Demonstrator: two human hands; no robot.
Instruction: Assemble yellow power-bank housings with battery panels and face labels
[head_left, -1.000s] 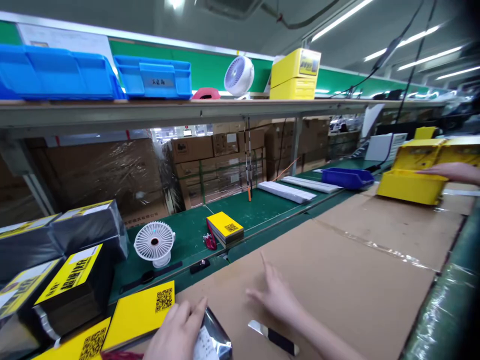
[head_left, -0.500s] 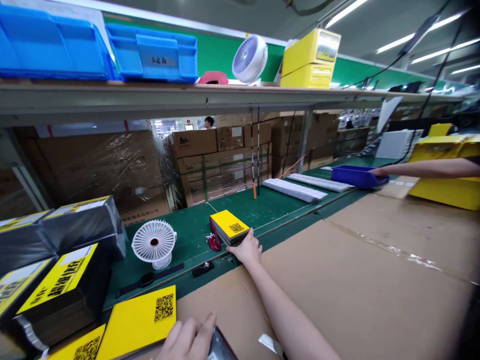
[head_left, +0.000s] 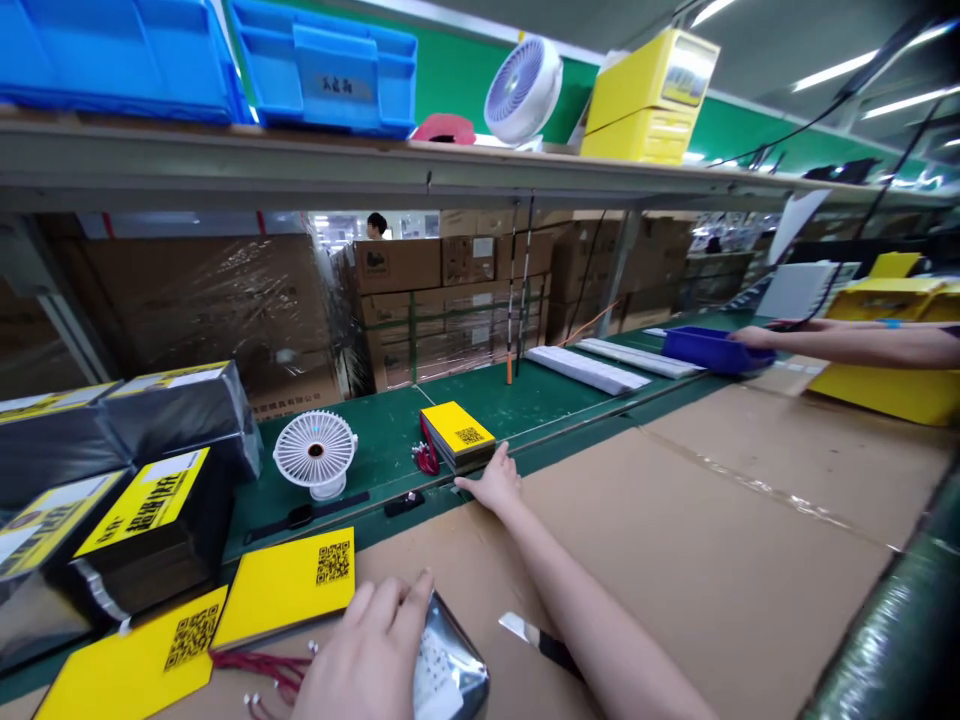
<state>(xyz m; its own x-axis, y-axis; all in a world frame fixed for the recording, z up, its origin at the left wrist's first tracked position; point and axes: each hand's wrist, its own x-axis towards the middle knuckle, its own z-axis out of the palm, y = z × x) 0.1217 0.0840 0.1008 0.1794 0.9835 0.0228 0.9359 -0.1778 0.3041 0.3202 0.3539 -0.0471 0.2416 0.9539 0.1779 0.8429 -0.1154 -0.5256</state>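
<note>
My left hand [head_left: 367,650] is closed on the side of a shiny plastic-wrapped pack [head_left: 450,660] with a white label, at the bottom of the view. Thin red cords with white ends [head_left: 277,672] lie just left of that hand. My right hand [head_left: 491,484] is open, thumb and fingers apart, at the near corner of a stack of yellow-topped cards [head_left: 459,428] with a QR code. Whether a fingertip still touches the stack is hard to tell. A bundle of red cords [head_left: 426,458] hangs at the stack's left side.
More yellow QR-code cards [head_left: 285,590] lie at front left, beside wrapped black packs [head_left: 150,530]. A white fan [head_left: 316,452], a black watch [head_left: 300,516] and a blade-like tool [head_left: 525,630] are on the bench. Another person's hand [head_left: 750,337] reaches into a blue bin [head_left: 697,352].
My right hand has loosened from the yellow card stack, its fingers spreading. The view has shifted downward, showing more of the wrapped pack and red cords by my left hand.
</note>
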